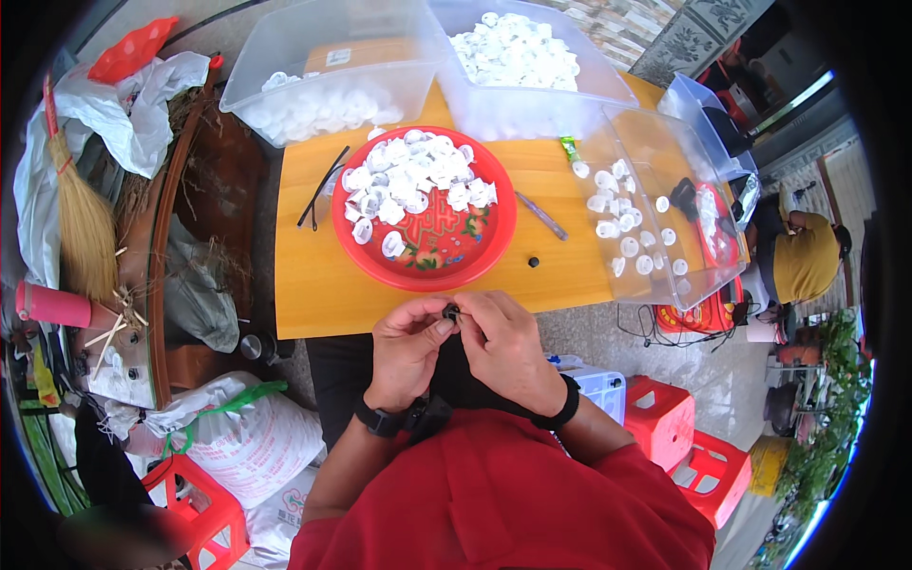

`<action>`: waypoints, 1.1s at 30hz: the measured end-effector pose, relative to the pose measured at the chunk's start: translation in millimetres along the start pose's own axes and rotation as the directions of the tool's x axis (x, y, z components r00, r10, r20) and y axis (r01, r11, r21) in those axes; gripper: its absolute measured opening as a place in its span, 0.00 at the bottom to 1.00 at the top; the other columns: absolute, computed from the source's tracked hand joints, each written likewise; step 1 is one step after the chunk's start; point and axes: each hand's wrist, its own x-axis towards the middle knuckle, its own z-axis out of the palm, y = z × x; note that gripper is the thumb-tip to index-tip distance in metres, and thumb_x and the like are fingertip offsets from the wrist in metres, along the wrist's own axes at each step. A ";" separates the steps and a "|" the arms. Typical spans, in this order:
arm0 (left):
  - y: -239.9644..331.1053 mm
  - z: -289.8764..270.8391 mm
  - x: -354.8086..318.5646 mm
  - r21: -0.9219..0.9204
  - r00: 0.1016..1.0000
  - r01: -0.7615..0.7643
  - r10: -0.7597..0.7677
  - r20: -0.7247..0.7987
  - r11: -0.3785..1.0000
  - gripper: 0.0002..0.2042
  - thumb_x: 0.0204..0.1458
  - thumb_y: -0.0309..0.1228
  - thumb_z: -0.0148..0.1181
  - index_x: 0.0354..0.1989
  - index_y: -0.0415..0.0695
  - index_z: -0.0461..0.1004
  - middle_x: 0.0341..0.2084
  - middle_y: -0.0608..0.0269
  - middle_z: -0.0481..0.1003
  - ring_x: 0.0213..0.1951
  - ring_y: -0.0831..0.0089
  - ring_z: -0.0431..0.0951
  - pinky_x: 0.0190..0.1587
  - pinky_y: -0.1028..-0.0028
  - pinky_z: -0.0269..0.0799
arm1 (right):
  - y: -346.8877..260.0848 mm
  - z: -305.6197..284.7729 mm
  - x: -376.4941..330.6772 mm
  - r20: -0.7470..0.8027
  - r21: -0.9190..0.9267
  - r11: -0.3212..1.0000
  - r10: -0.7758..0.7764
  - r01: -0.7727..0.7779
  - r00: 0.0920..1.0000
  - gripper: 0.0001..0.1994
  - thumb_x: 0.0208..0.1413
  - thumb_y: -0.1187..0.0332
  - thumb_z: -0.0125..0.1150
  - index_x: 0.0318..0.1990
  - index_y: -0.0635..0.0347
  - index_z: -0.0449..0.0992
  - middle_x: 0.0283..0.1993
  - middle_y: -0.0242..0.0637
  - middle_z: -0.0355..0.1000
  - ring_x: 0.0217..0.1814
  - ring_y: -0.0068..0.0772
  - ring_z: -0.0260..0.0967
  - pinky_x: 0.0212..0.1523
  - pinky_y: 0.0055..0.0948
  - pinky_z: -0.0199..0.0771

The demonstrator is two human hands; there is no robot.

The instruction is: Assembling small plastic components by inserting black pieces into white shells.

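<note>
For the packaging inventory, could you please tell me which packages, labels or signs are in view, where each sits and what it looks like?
White woven sack: on the floor at lower left, bulging, tied with a green band, faint print.
Label: small pale rectangle on the left clear bin's wall.
Green sachet: small, on the table beside the right clear bin.
Red plastic bag: crumpled, upper left.
No screens visible.

Both forearms rise from the lower edge and bend inward, so the hands meet at the middle. The left hand [407, 350] is curled, its thumb and forefinger pinched together at the tips. The right hand [505, 348] is curled likewise, knuckles up, its fingertips pressed against the left's. A dark band circles each wrist.
</note>
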 end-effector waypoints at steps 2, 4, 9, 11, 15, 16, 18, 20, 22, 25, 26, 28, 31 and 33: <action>-0.9 -2.4 -0.4 0.010 1.000 -0.004 0.004 -0.002 1.000 0.13 0.45 0.12 0.54 0.41 0.36 0.72 0.39 0.56 0.74 0.39 0.72 0.74 0.45 0.73 0.72 | -0.6 0.7 0.5 -0.014 -0.014 1.000 0.000 0.000 1.000 0.12 0.40 0.84 0.55 0.36 0.65 0.70 0.29 0.44 0.70 0.30 0.45 0.68 0.30 0.35 0.70; -1.5 -4.6 -0.6 0.019 1.000 -0.007 0.007 -0.005 1.000 0.13 0.45 0.12 0.54 0.41 0.36 0.72 0.39 0.55 0.74 0.39 0.72 0.74 0.45 0.73 0.72 | -0.6 1.5 -0.4 0.002 -0.050 0.999 -0.015 0.015 1.000 0.13 0.39 0.84 0.55 0.36 0.65 0.70 0.29 0.44 0.69 0.30 0.45 0.68 0.30 0.36 0.69; -0.3 -4.9 -0.9 0.106 0.998 -0.038 0.042 -0.037 0.994 0.13 0.44 0.11 0.55 0.38 0.35 0.73 0.37 0.53 0.74 0.39 0.70 0.75 0.45 0.73 0.73 | 0.8 1.7 -0.7 0.038 -0.060 0.996 -0.058 0.061 0.998 0.13 0.39 0.81 0.54 0.37 0.67 0.68 0.27 0.44 0.66 0.30 0.46 0.66 0.29 0.38 0.67; 1.9 -5.2 -1.3 0.152 0.999 -0.033 0.039 -0.034 0.988 0.12 0.44 0.11 0.54 0.38 0.35 0.73 0.37 0.53 0.74 0.39 0.70 0.75 0.44 0.73 0.74 | 1.4 1.2 -0.6 0.044 -0.048 0.997 -0.051 0.054 0.998 0.12 0.39 0.81 0.54 0.36 0.66 0.68 0.27 0.43 0.65 0.29 0.46 0.66 0.29 0.38 0.67; 4.3 -4.5 -1.5 0.352 0.997 -0.073 0.076 0.005 0.933 0.12 0.44 0.11 0.55 0.38 0.34 0.74 0.38 0.51 0.74 0.39 0.67 0.76 0.44 0.72 0.74 | 0.2 -2.8 1.0 0.105 -0.048 0.999 -0.020 0.025 0.994 0.10 0.39 0.81 0.54 0.33 0.64 0.68 0.26 0.44 0.65 0.28 0.46 0.66 0.28 0.38 0.67; 4.9 -4.4 -1.3 0.352 0.997 -0.071 0.074 0.006 0.933 0.12 0.44 0.11 0.55 0.38 0.34 0.74 0.38 0.51 0.74 0.39 0.67 0.76 0.44 0.72 0.74 | 0.5 -3.8 1.4 0.125 -0.050 0.999 -0.007 0.014 0.992 0.10 0.39 0.81 0.54 0.33 0.64 0.68 0.25 0.44 0.65 0.28 0.46 0.66 0.28 0.39 0.67; 5.7 -4.3 -1.1 0.411 0.999 -0.038 0.042 0.001 0.911 0.11 0.45 0.12 0.54 0.38 0.33 0.74 0.38 0.51 0.74 0.39 0.67 0.75 0.43 0.71 0.74 | 1.4 -5.4 0.9 0.139 -0.044 0.999 0.011 -0.005 0.990 0.10 0.39 0.81 0.54 0.33 0.64 0.68 0.25 0.44 0.65 0.28 0.47 0.66 0.27 0.39 0.67; 5.0 -4.9 -1.3 0.381 0.999 -0.042 0.045 0.003 0.924 0.10 0.46 0.13 0.54 0.38 0.33 0.74 0.38 0.51 0.74 0.39 0.67 0.76 0.43 0.71 0.75 | 2.0 -5.1 0.0 0.152 -0.036 0.999 0.023 -0.018 0.988 0.10 0.40 0.81 0.54 0.33 0.64 0.68 0.25 0.45 0.65 0.27 0.47 0.66 0.27 0.39 0.67; 3.6 -5.5 -0.8 0.348 0.999 -0.045 0.046 0.004 0.937 0.10 0.47 0.13 0.53 0.38 0.33 0.73 0.38 0.51 0.74 0.39 0.67 0.76 0.43 0.71 0.75 | 3.8 -3.7 -1.3 0.125 0.002 0.999 0.050 -0.051 0.991 0.09 0.41 0.80 0.55 0.33 0.66 0.68 0.25 0.46 0.65 0.28 0.48 0.66 0.27 0.40 0.67; 1.1 -4.1 0.5 0.239 1.000 -0.014 0.019 -0.022 0.971 0.09 0.49 0.14 0.52 0.39 0.34 0.72 0.39 0.50 0.73 0.40 0.66 0.75 0.44 0.70 0.75 | 5.3 -2.3 -2.2 0.083 0.042 0.996 0.077 -0.081 0.994 0.09 0.42 0.80 0.54 0.34 0.67 0.68 0.26 0.47 0.66 0.28 0.49 0.66 0.27 0.40 0.67; 1.0 -2.8 1.0 0.202 1.000 -0.007 0.012 -0.024 0.979 0.09 0.49 0.15 0.52 0.39 0.34 0.72 0.39 0.51 0.74 0.40 0.66 0.75 0.44 0.70 0.75 | 4.8 -3.0 -1.7 0.084 0.042 0.996 0.077 -0.080 0.994 0.09 0.42 0.80 0.54 0.34 0.67 0.68 0.26 0.47 0.66 0.28 0.49 0.66 0.27 0.40 0.67; 0.6 -3.1 1.2 0.165 1.000 -0.003 0.007 -0.026 0.986 0.09 0.50 0.15 0.52 0.40 0.34 0.72 0.38 0.51 0.74 0.39 0.67 0.75 0.44 0.69 0.75 | 3.3 -5.6 -0.6 0.094 0.091 0.989 0.106 -0.115 0.990 0.09 0.43 0.81 0.54 0.35 0.67 0.68 0.26 0.48 0.66 0.29 0.49 0.67 0.28 0.40 0.67; -0.7 -5.7 0.7 0.139 1.000 0.005 -0.007 0.011 0.990 0.09 0.50 0.16 0.50 0.40 0.35 0.71 0.41 0.51 0.73 0.42 0.67 0.75 0.44 0.71 0.74 | 3.6 -7.7 -0.7 0.080 0.061 0.993 0.092 -0.097 0.993 0.11 0.43 0.82 0.56 0.37 0.65 0.70 0.28 0.44 0.69 0.27 0.41 0.70 0.26 0.31 0.70; -0.2 -5.9 0.6 0.082 0.999 0.047 -0.047 0.002 0.996 0.09 0.51 0.16 0.50 0.40 0.36 0.71 0.40 0.52 0.73 0.40 0.68 0.75 0.44 0.72 0.74 | 1.3 -8.7 -0.5 0.075 0.065 0.992 0.099 -0.104 0.992 0.11 0.43 0.82 0.56 0.37 0.64 0.70 0.28 0.43 0.69 0.27 0.41 0.70 0.26 0.31 0.70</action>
